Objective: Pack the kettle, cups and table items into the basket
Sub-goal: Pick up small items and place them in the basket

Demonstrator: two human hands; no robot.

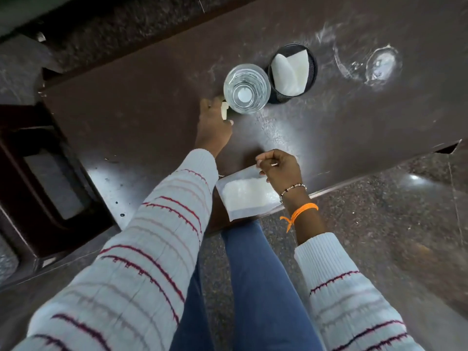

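A clear drinking glass stands upright on the dark brown table. My left hand reaches beside the glass's left side and pinches a small white packet. My right hand is near the table's front edge, fingers closed on the corner of a white flat pouch that hangs partly over the edge. Right behind the glass stands a black mesh holder with white napkins inside. No basket or kettle is in view.
A second clear glass lies or stands at the table's far right, blurred by glare. A dark wooden chair or stand is left of the table. Speckled stone floor lies in front, with my blue-trousered legs below the table edge.
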